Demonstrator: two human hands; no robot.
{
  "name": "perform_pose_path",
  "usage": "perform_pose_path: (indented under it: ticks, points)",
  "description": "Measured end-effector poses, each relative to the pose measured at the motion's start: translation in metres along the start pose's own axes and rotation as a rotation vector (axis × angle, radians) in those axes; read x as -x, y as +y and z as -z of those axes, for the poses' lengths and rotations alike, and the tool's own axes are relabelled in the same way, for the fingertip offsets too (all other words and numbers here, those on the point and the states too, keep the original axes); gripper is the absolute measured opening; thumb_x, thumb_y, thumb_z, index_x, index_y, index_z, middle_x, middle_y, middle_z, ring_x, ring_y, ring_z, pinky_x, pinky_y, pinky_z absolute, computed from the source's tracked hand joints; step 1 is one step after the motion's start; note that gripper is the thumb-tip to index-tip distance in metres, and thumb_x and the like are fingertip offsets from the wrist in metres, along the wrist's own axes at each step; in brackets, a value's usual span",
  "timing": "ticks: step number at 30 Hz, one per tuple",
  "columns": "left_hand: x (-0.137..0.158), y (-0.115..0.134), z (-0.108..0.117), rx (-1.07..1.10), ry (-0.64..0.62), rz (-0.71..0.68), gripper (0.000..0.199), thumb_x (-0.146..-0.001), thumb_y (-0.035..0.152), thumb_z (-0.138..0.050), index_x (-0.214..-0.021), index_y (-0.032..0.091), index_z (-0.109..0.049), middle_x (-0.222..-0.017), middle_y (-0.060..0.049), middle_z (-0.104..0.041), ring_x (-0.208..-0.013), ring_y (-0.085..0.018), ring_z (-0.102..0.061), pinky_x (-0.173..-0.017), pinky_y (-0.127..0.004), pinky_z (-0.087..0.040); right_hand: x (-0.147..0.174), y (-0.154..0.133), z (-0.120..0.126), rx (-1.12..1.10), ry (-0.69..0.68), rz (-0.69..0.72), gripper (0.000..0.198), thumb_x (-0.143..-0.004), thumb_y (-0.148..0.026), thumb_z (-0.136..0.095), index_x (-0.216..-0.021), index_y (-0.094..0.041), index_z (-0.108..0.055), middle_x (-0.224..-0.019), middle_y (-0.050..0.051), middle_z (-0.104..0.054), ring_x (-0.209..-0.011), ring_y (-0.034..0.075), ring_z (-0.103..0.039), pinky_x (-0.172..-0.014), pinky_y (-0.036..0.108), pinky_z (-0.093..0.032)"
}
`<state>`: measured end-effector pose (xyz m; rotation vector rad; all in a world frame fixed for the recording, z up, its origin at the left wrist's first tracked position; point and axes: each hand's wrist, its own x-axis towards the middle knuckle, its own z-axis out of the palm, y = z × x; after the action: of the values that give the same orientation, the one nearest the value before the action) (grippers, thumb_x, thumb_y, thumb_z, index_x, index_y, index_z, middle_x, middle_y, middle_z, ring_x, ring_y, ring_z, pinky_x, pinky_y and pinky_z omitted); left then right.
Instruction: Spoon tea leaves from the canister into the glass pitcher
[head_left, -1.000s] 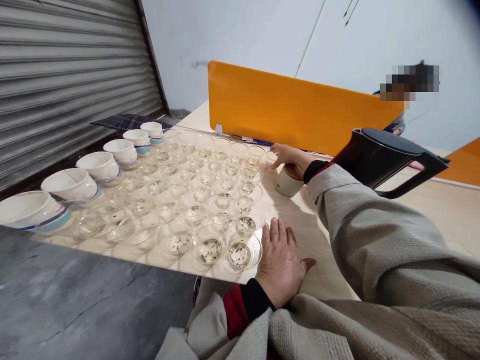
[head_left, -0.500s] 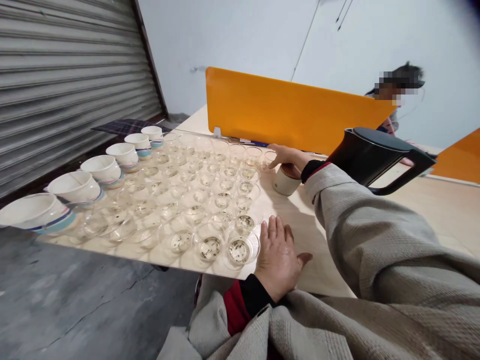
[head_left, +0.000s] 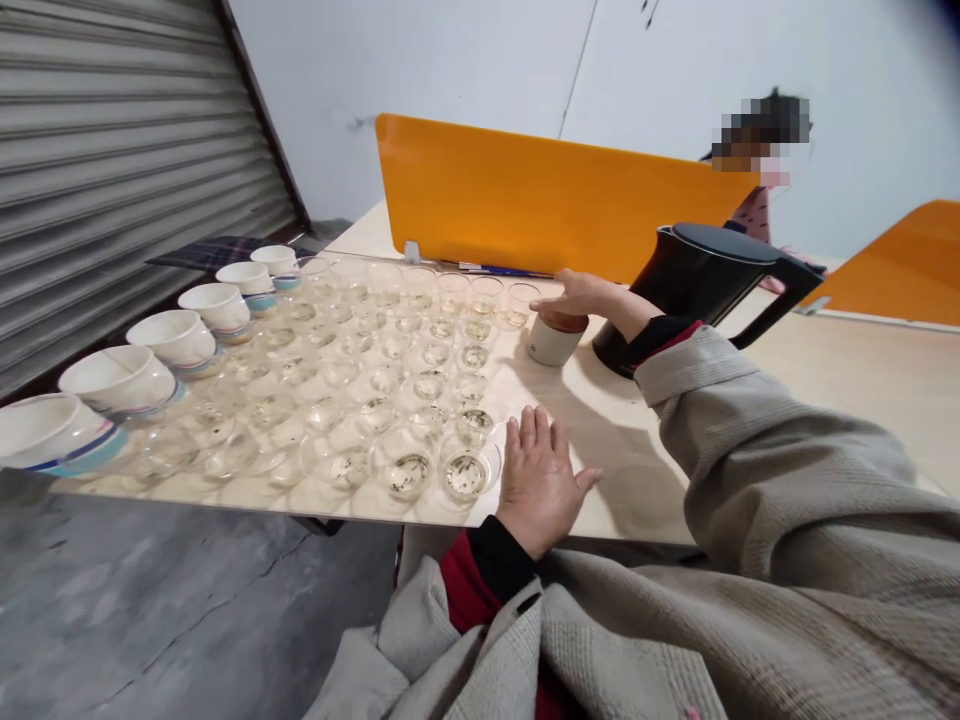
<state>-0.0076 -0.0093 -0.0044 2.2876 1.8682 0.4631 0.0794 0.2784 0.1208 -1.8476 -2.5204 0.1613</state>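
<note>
My left hand (head_left: 540, 482) lies flat on the table, fingers spread, beside the nearest clear cup (head_left: 465, 474). That cup holds small dark bits at its bottom. My right hand (head_left: 589, 298) is stretched over a small pale jar (head_left: 553, 345) with a reddish-brown lid (head_left: 564, 322). Its fingers are extended and apart; whether they touch the lid I cannot tell. Just left of its fingertips stands the last clear cup of the back row (head_left: 523, 303). Several rows of clear cups fill the left part of the table, many with dark bits inside.
Stacks of white paper cups (head_left: 174, 340) line the left table edge. A black kettle (head_left: 686, 275) stands behind my right wrist. An orange divider (head_left: 525, 200) crosses the back, with pens (head_left: 502, 270) at its foot. Another person (head_left: 754, 205) is beyond it.
My right hand has drawn back from the last back-row cup to above the jar. My left hand stays flat on the table. The whole view has shifted slightly.
</note>
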Motion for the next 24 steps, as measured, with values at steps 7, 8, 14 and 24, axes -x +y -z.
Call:
perform_pose_path:
  ticks: [7,8,14,24]
  points:
    - [-0.002,-0.002,-0.001,-0.038,-0.004,0.0,0.084,-0.105,0.068,-0.046,-0.158,0.004,-0.049,-0.171,-0.028,-0.039,-0.165,-0.043,-0.029,-0.135,-0.061,-0.023,0.033,0.002,-0.017,-0.032,-0.067,0.038,0.072,-0.083,-0.065,-0.08,-0.134,-0.016,-0.065,-0.132,0.019,-0.071,-0.116,0.036,-0.068,-0.088,0.04,-0.053]
    - [-0.002,-0.002,0.0,-0.041,-0.01,0.0,0.084,-0.105,0.068,-0.046,-0.159,0.004,-0.049,-0.171,-0.028,-0.038,-0.165,-0.043,-0.029,-0.135,-0.061,-0.023,0.035,0.003,-0.018,-0.043,-0.063,0.017,0.07,-0.083,-0.064,-0.08,-0.131,-0.016,-0.066,-0.13,0.019,-0.072,-0.113,0.036,-0.068,-0.085,0.04,-0.053]
    - [-0.002,-0.002,0.002,-0.037,-0.045,0.002,0.085,-0.106,0.067,-0.045,-0.161,0.003,-0.045,-0.173,-0.029,-0.035,-0.166,-0.043,-0.025,-0.136,-0.061,-0.02,0.051,0.017,-0.014,-0.034,-0.084,-0.016,0.063,-0.082,-0.061,-0.081,-0.126,-0.017,-0.068,-0.128,0.019,-0.073,-0.108,0.036,-0.068,-0.084,0.043,-0.052]
    - [-0.004,-0.003,0.004,-0.05,-0.059,0.011,0.081,-0.106,0.064,-0.047,-0.161,0.004,-0.046,-0.174,-0.028,-0.034,-0.166,-0.042,-0.025,-0.136,-0.06,-0.019,0.094,0.021,0.006,0.024,-0.041,0.115,0.102,-0.086,-0.066,-0.077,-0.166,-0.013,-0.04,-0.166,0.023,-0.047,-0.147,0.041,-0.052,-0.115,0.047,-0.046]
